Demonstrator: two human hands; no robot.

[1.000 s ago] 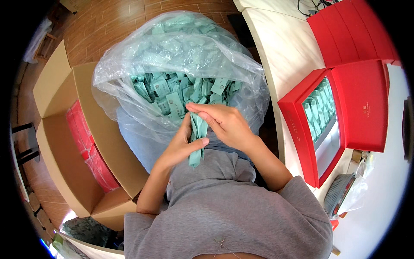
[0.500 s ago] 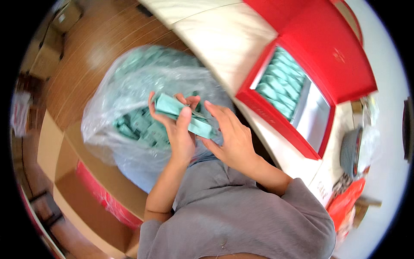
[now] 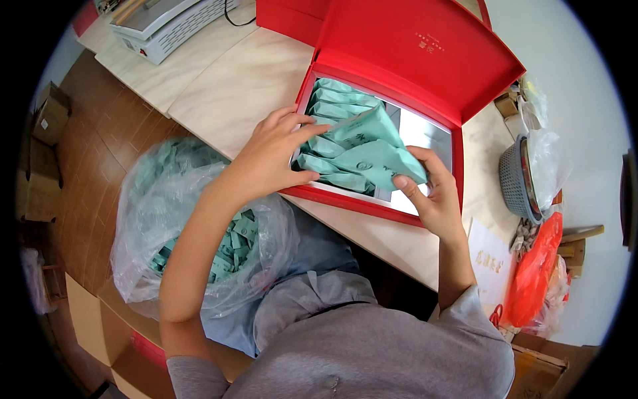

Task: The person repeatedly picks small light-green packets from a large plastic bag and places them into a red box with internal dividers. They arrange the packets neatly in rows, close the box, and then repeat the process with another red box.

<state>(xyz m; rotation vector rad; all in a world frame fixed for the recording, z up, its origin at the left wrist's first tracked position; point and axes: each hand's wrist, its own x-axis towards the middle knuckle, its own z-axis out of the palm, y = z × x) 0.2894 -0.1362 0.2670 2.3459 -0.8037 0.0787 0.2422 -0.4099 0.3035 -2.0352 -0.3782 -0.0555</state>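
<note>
Presently, in the head view, your marbled table (image 3: 219,90) stands over brown flooring (image 3: 100,143). Its open red box (image 3: 345,202) contains rowed teal packets (image 3: 342,100); the clear bag (image 3: 136,246) holds more. Your right hand (image 3: 435,199) grips a packet bundle (image 3: 385,159), shifted from above the bag to over the box; your left hand (image 3: 269,156) spreads beside it, fingers apart.

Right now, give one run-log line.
right hand: holds green sachets | left hand: at open red box | clear plastic bag: sachets inside
</note>
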